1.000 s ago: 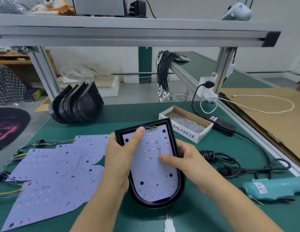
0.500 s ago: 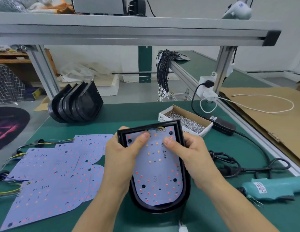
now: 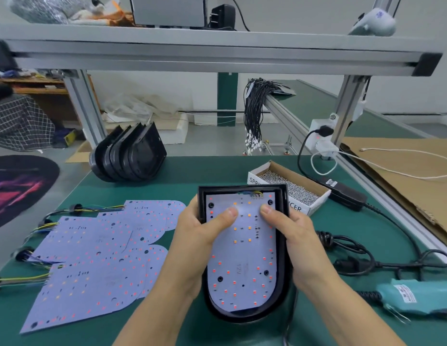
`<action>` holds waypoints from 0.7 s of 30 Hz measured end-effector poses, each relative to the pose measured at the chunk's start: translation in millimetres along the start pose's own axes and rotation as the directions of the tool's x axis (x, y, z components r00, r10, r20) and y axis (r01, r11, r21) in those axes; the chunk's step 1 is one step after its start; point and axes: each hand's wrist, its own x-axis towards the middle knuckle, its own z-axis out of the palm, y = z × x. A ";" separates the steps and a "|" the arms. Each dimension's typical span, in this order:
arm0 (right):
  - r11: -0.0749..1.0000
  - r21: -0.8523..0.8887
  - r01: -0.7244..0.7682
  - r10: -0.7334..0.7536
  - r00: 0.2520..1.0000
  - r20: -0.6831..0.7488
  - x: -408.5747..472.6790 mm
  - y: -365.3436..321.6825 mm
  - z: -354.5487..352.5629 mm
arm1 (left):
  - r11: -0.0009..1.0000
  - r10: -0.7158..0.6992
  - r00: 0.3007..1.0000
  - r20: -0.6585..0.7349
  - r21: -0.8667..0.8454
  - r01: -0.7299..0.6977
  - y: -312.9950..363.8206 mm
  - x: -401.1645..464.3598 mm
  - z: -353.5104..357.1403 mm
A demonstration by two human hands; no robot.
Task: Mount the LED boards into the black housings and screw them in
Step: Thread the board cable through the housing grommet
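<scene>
Seating the board [image 3: 242, 258] into the housing [image 3: 283, 278], held just above the green table [image 3: 192, 176] at centre front. Left hand [image 3: 202, 236] wrapped round the housing's left wall, thumb pressing flat on the board near its top; right hand [image 3: 294, 233] gripping the right wall likewise, thumb down beside the upper right hole. Best done by pressing evenly with both thumbs, working down from the wired top edge toward the rounded end (lower edge looks not fully down, though hard to tell). Worth lining up the dark holes with the bosses beneath before reaching for anything. Screws [image 3: 289, 188] waiting in the box behind, driver [image 3: 417, 298] lying to the right, spare boards [image 3: 97, 260] spread to the left, more housings [image 3: 130, 156] stacked beyond.
</scene>
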 end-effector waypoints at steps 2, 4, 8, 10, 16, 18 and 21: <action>0.999 -0.040 0.008 -0.008 1.000 0.008 1.4 0.0 -1.9 | 0.999 -0.033 0.999 -0.025 -0.010 0.033 0.8 1.3 -1.6; 0.998 -0.064 0.027 -0.026 1.000 0.009 1.6 0.2 -2.6 | 0.999 -0.032 0.999 -0.038 0.002 0.032 0.8 3.5 -2.5; 0.994 -0.082 0.075 -0.076 0.997 -0.017 0.1 3.8 -0.4 | 0.999 0.017 0.997 -0.080 0.041 -0.014 0.0 5.1 -2.9; 0.992 -0.103 0.070 -0.073 0.997 -0.029 -0.2 6.3 1.1 | 0.988 0.113 0.987 -0.115 0.120 -0.099 -1.7 4.5 -1.7; 0.998 -0.041 0.055 -0.056 0.998 -0.031 -2.3 13.7 7.4 | 0.900 0.319 0.937 -0.141 0.354 -0.253 -8.9 3.4 0.1; 0.991 -0.063 0.120 -0.122 0.992 -0.034 -3.8 13.8 7.6 | 0.936 0.267 0.952 -0.149 0.277 -0.219 -10.0 3.9 -1.9; 0.936 -0.205 0.286 -0.297 0.954 -0.027 -6.3 14.4 6.6 | 0.985 0.149 0.987 -0.055 0.092 -0.144 -12.1 4.2 -12.3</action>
